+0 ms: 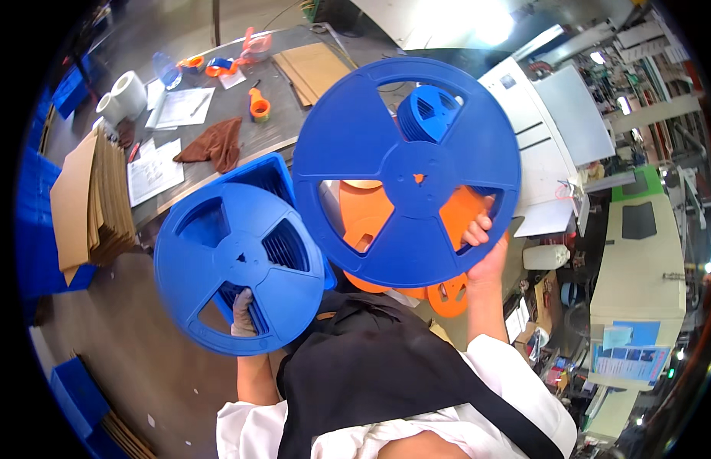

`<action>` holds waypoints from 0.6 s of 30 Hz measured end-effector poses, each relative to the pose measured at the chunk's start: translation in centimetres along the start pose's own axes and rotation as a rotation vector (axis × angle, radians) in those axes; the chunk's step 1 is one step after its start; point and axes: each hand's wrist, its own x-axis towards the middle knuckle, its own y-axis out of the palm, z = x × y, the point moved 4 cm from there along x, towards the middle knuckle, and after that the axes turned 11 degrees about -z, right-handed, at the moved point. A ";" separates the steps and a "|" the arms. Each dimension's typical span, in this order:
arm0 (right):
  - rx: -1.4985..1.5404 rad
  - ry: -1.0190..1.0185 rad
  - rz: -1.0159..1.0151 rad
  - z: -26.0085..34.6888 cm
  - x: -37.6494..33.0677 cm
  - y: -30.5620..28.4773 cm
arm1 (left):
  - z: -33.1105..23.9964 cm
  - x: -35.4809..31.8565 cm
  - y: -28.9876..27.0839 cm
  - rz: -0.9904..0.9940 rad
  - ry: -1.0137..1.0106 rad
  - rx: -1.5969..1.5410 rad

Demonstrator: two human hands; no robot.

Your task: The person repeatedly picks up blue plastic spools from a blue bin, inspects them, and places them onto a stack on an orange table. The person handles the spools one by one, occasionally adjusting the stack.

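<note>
My right hand (484, 243) grips the lower right rim of a large blue plastic reel (370, 138), held up flat toward the camera, fingers through one of its cut-outs. Behind it an orange reel (368, 213) shows through the openings and below its rim. My left hand (243, 314), in a pale glove, holds a smaller blue reel (233, 245) from underneath, fingers through a lower cut-out. The two blue reels sit side by side, edges nearly touching.
A blue crate (263, 172) lies behind the reels. A grey metal table (248, 130) carries papers, a brown cloth (216, 142), tape rolls and cardboard sheets (313, 69). A stack of folded cardboard (91, 203) stands left. White machinery (562, 130) fills the right.
</note>
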 end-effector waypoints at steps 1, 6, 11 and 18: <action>0.046 0.031 -0.016 -0.4 0.2 -0.1 | -0.1 0.1 0.4 0.013 -0.006 0.004; -0.020 0.003 -0.078 -2.0 0.3 2.4 | -0.9 0.0 2.5 -0.117 0.078 0.051; -0.461 -0.193 0.210 -7.8 -2.4 7.4 | 0.3 4.5 1.0 -0.168 0.040 0.204; -1.246 -0.197 0.828 -23.6 -7.4 9.1 | 5.2 6.7 0.8 -0.112 -0.095 0.064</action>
